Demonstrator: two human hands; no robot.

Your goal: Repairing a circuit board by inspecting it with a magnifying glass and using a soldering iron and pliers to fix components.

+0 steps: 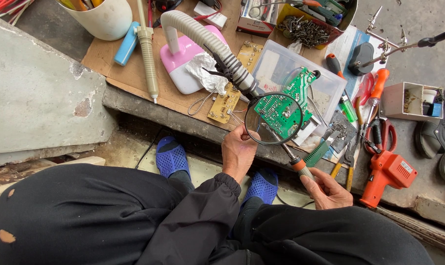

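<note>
Left hand (238, 149) grips green circuit board (283, 105), right hand (328, 189) grips soldering iron (296, 164); red box (308, 22) holds screws (303, 30).

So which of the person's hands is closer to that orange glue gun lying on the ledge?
Right. The right hand grips a soldering iron just beside the orange glue gun; the left hand is farther away, at the green circuit board.

Orange glue gun (388, 172), white cup (101, 17), blue tube (127, 43), pink lamp base (185, 59), clear plastic box (281, 64), blue sandals (172, 156).
</note>
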